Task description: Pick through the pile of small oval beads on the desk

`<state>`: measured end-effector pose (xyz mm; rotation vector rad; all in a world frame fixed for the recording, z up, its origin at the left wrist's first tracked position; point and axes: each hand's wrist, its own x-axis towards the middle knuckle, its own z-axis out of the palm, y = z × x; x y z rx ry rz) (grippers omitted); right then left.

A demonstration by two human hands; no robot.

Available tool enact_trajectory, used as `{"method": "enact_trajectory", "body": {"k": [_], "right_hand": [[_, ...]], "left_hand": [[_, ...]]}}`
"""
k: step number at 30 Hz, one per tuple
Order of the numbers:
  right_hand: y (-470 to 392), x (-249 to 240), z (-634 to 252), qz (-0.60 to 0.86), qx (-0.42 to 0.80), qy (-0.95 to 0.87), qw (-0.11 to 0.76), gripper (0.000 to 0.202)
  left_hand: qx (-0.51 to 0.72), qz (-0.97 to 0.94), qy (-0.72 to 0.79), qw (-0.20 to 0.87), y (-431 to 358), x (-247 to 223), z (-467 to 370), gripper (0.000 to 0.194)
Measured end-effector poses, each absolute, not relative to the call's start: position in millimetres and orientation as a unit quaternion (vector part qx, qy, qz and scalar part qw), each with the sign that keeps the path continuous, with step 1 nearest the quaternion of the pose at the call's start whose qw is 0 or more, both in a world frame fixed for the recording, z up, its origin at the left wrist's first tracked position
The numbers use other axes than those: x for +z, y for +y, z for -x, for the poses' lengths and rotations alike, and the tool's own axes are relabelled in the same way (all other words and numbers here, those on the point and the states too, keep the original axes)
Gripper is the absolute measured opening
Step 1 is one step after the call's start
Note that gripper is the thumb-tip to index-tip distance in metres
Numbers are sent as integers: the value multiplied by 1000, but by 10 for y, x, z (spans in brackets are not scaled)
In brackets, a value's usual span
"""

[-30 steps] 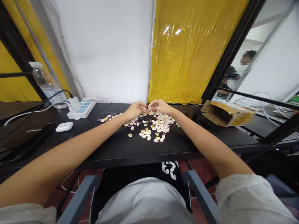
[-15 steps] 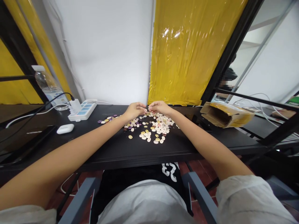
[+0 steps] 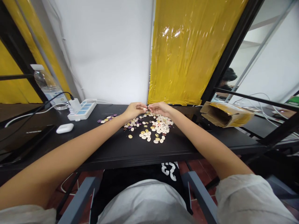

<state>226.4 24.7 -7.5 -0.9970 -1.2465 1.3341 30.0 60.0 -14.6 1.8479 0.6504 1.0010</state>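
Observation:
Over the far part of the table, my left hand [image 3: 135,110] pinches a small white oval piece with two dark holes, like a two-hole button [image 3: 144,109], between thumb and fingertips. Close to its right is my right hand [image 3: 161,109], fingers bent and drawn together, their tips almost at the piece. Whatever those fingertips may hold is too small to make out. Beneath and in front of both hands spreads a loose pile of similar oval pieces [image 3: 161,126], mostly white, with some yellow, purple and brown ones. A single yellow piece [image 3: 130,136] lies apart at the front left.
To the left stand a water bottle [image 3: 51,90], a white power strip [image 3: 83,109] with plugged-in cables, and a white earphone case [image 3: 65,128]. An open cardboard box [image 3: 226,114] sits at the right. Behind the table [image 3: 130,151] rises a wall. Another person appears at far right.
The white piece in my left hand now shows its two-holed face more fully. My right fingertips have shifted slightly, and the white bit seen at them before is no longer visible.

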Motion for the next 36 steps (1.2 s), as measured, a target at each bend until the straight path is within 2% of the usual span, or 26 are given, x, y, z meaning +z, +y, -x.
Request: {"method": "enact_trajectory", "body": {"k": [11, 13, 19, 25, 31, 36], "right_hand": [[235, -80, -2248, 417, 546, -546, 480, 6], [241, -108, -2248, 420, 526, -556, 487, 2], [235, -166, -2180, 466, 432, -579, 511, 8], [169, -108, -2060, 482, 401, -573, 528, 12], [138, -95, -2038, 477, 401, -581, 524, 13], [129, -102, -2027, 461, 406, -594, 520, 14]], "left_hand": [[378, -787, 255, 415, 663, -191, -327, 19], [382, -779, 258, 425, 670, -195, -337, 18], [387, -745, 294, 456, 621, -156, -371, 21], [410, -747, 352, 389, 586, -96, -341, 26], [379, -804, 341, 305, 568, -118, -318, 17], [393, -796, 306, 344, 555, -152, -326, 11]]}}
